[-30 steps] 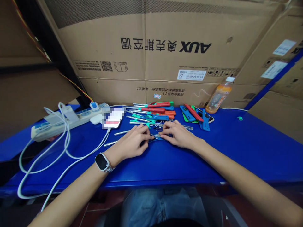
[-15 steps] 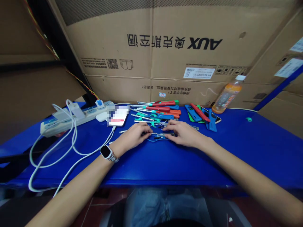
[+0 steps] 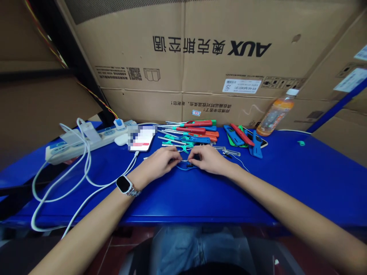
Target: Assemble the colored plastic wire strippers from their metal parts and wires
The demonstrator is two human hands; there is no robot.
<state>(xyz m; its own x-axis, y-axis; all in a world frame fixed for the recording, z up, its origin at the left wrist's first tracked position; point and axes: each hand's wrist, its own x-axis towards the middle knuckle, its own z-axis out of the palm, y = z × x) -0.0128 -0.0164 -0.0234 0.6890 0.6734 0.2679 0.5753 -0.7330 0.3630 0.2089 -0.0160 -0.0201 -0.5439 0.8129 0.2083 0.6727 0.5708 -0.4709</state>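
Observation:
My left hand (image 3: 160,162), with a watch (image 3: 124,184) on its wrist, is closed in a pinch at the left end of a thin pale wire (image 3: 185,161). My right hand (image 3: 210,162) pinches the same wire from the other side, its fingertips close to the left ones. Under the fingers lie a small dark part (image 3: 190,165) and a curved blue piece, partly covered. Clear lighter tanks (image 3: 231,151) with wires rest right behind my right hand. Beyond both hands is a pile of long-necked lighters (image 3: 195,130) with metal tubes and red, orange and blue handles.
Loose blue, red and green handle shells (image 3: 233,135) lie on a phone at the right. A bottle of orange drink (image 3: 275,114) leans against the large carton (image 3: 200,88). At left are a power strip (image 3: 77,143), white cables (image 3: 86,168) and a charging phone (image 3: 143,139).
My right hand has moved left, closer to my left hand, and its fingers have closed into a pinch. The clear tanks behind it now show more. The view has shifted slightly.

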